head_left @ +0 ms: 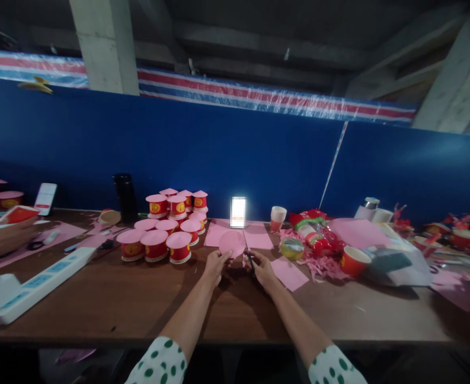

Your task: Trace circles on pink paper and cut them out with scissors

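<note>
My left hand (216, 264) pinches the lower edge of a round pink paper disc (232, 243), held up over the brown table (139, 304). My right hand (262, 266) is closed around small dark scissors (250, 261), whose blades meet the disc's right edge. Flat pink paper sheets (241, 234) lie just behind the disc. A lit phone (238, 212) stands upright behind them. To the left is a cluster of several red paper cups capped with pink discs (167, 229).
A white power strip (35, 285) lies at the left. Another person's hand (1, 237) reaches in at the far left. A black bottle (125, 196), tape roll (291, 248), red packet (313, 229), open red cup (354, 261) and pink scraps (318, 264) stand around.
</note>
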{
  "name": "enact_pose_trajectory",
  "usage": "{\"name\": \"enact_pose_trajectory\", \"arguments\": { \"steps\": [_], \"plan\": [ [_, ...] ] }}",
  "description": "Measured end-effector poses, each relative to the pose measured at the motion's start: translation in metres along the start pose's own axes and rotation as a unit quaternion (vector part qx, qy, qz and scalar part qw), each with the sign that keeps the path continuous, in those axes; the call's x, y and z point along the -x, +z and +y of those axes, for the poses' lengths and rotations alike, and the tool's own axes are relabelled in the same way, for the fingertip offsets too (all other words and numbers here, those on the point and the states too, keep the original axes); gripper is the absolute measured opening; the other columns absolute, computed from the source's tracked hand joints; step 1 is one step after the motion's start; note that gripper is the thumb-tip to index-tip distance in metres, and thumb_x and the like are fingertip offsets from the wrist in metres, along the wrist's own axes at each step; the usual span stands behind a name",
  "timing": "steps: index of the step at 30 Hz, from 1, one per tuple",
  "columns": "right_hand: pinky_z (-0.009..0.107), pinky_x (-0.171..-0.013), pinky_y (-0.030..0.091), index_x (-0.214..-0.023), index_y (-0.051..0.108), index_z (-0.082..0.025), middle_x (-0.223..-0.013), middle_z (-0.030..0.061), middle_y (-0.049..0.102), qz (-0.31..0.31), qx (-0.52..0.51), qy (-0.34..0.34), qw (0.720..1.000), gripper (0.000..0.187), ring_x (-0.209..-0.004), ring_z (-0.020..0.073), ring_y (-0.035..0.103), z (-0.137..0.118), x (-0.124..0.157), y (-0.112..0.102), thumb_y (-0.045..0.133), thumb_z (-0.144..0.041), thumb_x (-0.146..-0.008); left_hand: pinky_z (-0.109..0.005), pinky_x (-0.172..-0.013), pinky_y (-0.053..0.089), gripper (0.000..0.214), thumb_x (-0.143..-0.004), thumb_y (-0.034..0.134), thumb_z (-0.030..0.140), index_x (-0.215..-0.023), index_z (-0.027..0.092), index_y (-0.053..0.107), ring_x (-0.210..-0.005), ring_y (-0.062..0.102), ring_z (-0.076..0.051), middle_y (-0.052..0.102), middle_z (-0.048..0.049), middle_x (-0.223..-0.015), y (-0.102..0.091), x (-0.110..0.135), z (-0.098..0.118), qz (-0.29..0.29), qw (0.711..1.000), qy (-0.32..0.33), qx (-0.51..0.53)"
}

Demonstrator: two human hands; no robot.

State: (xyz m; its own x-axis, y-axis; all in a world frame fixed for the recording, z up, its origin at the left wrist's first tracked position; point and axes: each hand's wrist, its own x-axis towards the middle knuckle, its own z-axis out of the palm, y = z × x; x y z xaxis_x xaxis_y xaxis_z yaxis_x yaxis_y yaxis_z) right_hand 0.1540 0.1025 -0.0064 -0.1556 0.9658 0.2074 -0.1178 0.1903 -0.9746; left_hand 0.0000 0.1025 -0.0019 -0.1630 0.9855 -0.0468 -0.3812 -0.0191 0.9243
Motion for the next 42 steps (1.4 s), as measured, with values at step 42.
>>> {"name": "enact_pose_trajectory", "arguments": {
  "steps": [42],
  "plan": [
    [0.017, -0.037, 0.028, -0.097, 0.061, -0.016, -0.056, -0.0028, 0.054, -0.013, 0.037, -0.002, 0.999, 0.045, -0.043, 0.0075, 0.046, 0.004, -0.001, -0.004, 0.064, -0.047, -0.064, -0.017, -0.040, 0.038, 0.032, -0.051, 0.075, 0.035, -0.064, 0.011, 0.058, -0.040, 0.049, -0.007, 0.056, 0.0012, -0.046, 0.003, 0.005, 0.003, 0.004, 1.000, 0.016, -0.012]
  ]
}}
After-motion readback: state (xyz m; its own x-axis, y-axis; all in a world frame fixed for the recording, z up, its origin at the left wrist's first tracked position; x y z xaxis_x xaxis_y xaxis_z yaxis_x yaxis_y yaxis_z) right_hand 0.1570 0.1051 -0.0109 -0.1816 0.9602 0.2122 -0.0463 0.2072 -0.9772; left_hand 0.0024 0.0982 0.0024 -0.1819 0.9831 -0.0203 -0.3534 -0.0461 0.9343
